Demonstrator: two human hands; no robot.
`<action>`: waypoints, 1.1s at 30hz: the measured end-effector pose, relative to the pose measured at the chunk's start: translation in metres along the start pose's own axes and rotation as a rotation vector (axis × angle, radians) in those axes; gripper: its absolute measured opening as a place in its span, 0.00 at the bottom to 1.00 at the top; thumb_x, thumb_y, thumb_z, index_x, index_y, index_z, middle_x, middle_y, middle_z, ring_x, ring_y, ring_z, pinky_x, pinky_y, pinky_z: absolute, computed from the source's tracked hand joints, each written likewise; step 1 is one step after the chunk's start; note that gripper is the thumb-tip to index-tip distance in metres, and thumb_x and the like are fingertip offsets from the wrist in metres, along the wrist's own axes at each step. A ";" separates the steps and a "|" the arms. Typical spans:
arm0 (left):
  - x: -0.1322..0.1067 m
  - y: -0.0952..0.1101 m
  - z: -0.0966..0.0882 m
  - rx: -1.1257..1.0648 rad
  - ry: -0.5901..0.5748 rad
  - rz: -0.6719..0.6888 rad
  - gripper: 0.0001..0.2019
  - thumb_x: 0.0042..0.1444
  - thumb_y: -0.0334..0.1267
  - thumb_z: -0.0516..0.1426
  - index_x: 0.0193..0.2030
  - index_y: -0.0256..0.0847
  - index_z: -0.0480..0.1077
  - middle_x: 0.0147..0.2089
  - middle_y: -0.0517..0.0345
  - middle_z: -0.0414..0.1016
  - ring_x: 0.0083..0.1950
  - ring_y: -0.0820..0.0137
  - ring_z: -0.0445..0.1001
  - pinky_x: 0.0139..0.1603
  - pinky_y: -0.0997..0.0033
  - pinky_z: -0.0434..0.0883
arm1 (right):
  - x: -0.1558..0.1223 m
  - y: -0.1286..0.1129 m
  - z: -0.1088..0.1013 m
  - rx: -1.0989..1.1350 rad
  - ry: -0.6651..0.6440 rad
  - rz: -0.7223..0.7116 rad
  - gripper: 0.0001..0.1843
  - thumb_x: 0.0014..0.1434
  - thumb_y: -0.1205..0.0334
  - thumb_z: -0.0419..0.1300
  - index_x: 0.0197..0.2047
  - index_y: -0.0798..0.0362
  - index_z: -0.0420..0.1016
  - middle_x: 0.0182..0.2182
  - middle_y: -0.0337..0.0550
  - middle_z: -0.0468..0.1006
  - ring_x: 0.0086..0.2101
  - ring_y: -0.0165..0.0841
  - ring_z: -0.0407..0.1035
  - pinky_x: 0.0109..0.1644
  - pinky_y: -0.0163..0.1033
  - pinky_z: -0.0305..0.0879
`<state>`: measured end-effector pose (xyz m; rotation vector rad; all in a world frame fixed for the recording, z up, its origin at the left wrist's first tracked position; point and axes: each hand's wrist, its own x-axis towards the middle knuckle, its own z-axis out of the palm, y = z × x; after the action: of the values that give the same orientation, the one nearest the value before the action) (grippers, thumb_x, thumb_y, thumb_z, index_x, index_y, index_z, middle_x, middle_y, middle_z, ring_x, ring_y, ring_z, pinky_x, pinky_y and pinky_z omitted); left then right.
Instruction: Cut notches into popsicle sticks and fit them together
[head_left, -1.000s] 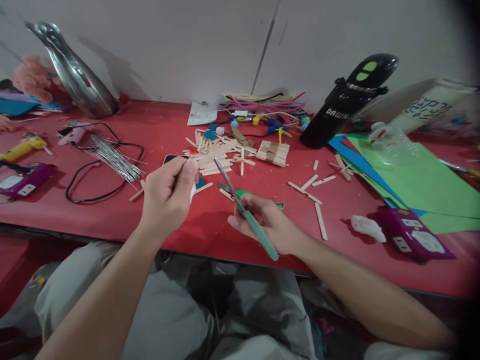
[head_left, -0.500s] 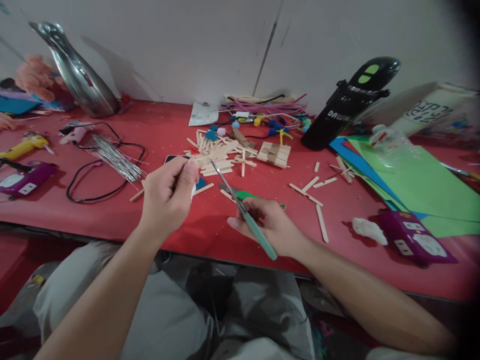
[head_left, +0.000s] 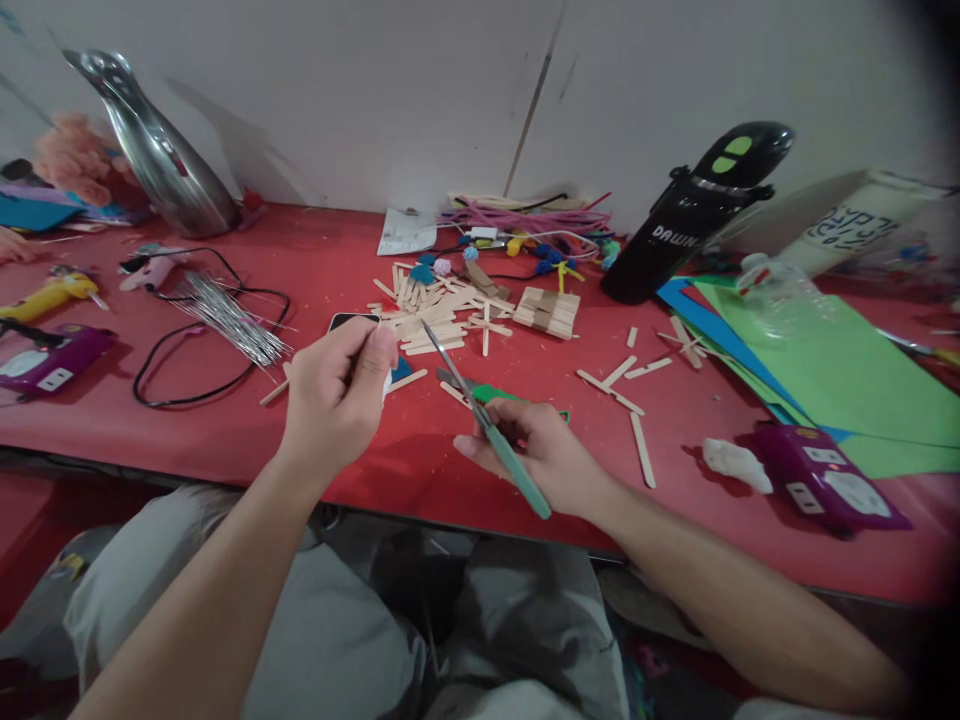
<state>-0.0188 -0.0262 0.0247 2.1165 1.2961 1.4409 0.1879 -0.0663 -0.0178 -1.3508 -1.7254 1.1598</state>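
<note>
My right hand [head_left: 538,452] grips a craft knife [head_left: 487,430] with a green handle; its thin metal blade points up and left toward my left hand. My left hand [head_left: 337,392] is closed in a pinch, thumb against fingers, holding something small and whitish that I cannot make out. Both hands hover over the front of the red table [head_left: 315,270]. Green-handled scissors [head_left: 495,393] lie on the table just behind my right hand. A pile of wooden craft sticks [head_left: 439,305] and a small glued stick panel [head_left: 549,308] lie beyond the hands.
A black bottle [head_left: 694,210] leans at the back right beside green and blue paper sheets [head_left: 832,360]. Purple power strips [head_left: 825,478] [head_left: 46,360], a yellow glue gun [head_left: 49,295], wire bundle [head_left: 229,320], black cable [head_left: 161,385], silver vase [head_left: 154,150] and pipe cleaners [head_left: 525,215] surround the work area.
The knife tip has swung slightly left toward my left hand. Both hands stay almost where they were; the view has shifted a little.
</note>
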 end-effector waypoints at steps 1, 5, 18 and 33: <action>0.000 0.000 0.000 0.003 0.001 0.003 0.16 0.65 0.36 0.52 0.24 0.40 0.63 0.17 0.67 0.57 0.19 0.79 0.56 0.21 0.74 0.56 | 0.000 0.000 0.000 0.000 0.000 -0.004 0.23 0.53 0.44 0.68 0.26 0.53 0.63 0.21 0.31 0.57 0.23 0.25 0.51 0.26 0.33 0.51; 0.000 0.000 0.000 0.001 0.002 -0.001 0.16 0.65 0.36 0.52 0.24 0.40 0.63 0.17 0.67 0.57 0.19 0.79 0.56 0.20 0.75 0.56 | 0.001 -0.001 0.000 -0.010 -0.003 -0.013 0.23 0.54 0.44 0.66 0.26 0.52 0.63 0.21 0.31 0.56 0.23 0.25 0.50 0.25 0.33 0.50; -0.001 0.000 0.000 0.030 -0.002 0.047 0.16 0.64 0.34 0.52 0.23 0.39 0.61 0.18 0.67 0.55 0.20 0.80 0.54 0.20 0.74 0.53 | 0.001 0.000 -0.001 -0.342 0.043 -0.119 0.20 0.59 0.49 0.60 0.24 0.51 0.60 0.19 0.31 0.58 0.21 0.25 0.51 0.26 0.34 0.49; -0.003 0.002 -0.002 -0.008 -0.021 0.046 0.16 0.64 0.33 0.52 0.24 0.39 0.62 0.18 0.67 0.57 0.20 0.81 0.55 0.20 0.75 0.55 | 0.001 0.009 0.002 -0.297 0.059 -0.322 0.16 0.59 0.59 0.58 0.23 0.50 0.56 0.16 0.29 0.56 0.18 0.23 0.49 0.21 0.31 0.48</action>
<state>-0.0194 -0.0300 0.0251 2.1638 1.2402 1.4354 0.1890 -0.0653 -0.0267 -1.1989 -2.0387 0.6995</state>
